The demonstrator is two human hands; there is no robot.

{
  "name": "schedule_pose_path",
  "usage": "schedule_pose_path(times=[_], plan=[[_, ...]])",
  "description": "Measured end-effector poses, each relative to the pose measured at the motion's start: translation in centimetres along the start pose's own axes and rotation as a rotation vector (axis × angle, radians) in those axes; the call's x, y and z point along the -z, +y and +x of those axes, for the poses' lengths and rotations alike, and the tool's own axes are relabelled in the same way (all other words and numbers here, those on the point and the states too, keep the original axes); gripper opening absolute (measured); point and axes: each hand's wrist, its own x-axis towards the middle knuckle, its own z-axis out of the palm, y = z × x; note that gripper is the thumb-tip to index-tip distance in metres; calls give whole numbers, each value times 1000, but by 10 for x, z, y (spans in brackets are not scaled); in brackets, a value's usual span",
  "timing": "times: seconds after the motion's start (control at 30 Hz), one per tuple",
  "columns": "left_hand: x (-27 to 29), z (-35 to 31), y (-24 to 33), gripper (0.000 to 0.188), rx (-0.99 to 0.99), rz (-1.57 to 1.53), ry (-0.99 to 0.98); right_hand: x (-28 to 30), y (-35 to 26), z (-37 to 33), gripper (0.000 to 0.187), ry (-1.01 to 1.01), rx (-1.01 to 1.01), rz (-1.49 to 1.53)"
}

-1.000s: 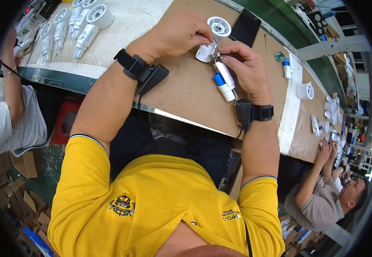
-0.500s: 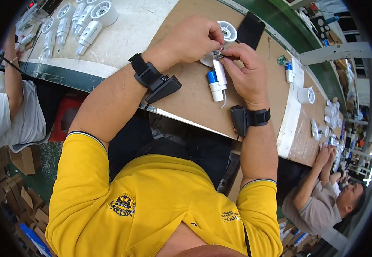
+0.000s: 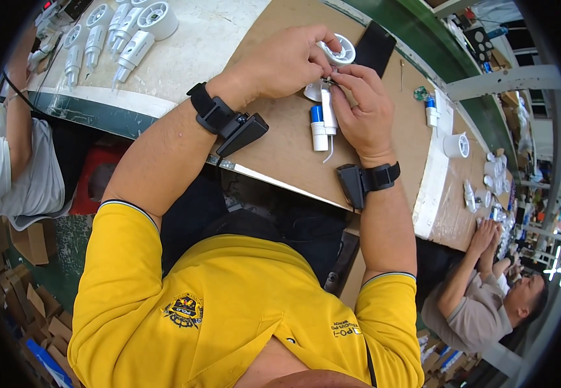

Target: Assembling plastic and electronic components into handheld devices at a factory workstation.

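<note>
Over the brown board, my left hand (image 3: pixel 284 61) is closed in a pinch, its fingertips next to the white round ring-shaped housing (image 3: pixel 339 57). My right hand (image 3: pixel 368 107) pinches at the same spot, thumb and forefinger meeting my left fingertips. Between them is a small part, too small and covered to name. Just below my fingers, a white tube (image 3: pixel 328 111) with a thin pale tail points toward me; whether my right hand grips it is hidden. Beside it lies a white cylinder with a blue end (image 3: pixel 318 132). A white rounded piece (image 3: pixel 312 92) shows under my left hand.
Several white ring-headed devices with handles, one of them here (image 3: pixel 133 55), lie at the upper left. A black flat pad (image 3: pixel 376 48) and a thin screwdriver-like tool (image 3: pixel 402 74) lie beyond my hands. Another blue-and-white cylinder (image 3: pixel 431 113) and a white ring (image 3: pixel 455 145) are at right. Co-workers sit both sides.
My left forefinger has lifted and stretched toward the ring housing. Both hands still meet at the small part. The tube and blue-ended cylinder appear slightly shifted left with the view.
</note>
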Motion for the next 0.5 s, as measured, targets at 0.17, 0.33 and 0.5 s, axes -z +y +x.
schedule_pose_path(times=[0.17,0.33,0.5], plan=[[2,-1,4,23,-104,201,-29,-2,3,1,18,-7,87,-61],[7,1,2,18,-3,264,189,-4,4,-3,15,8,-23,11],[14,7,-17,20,237,454,-61,-7,8,-5,15,37,-173,129]])
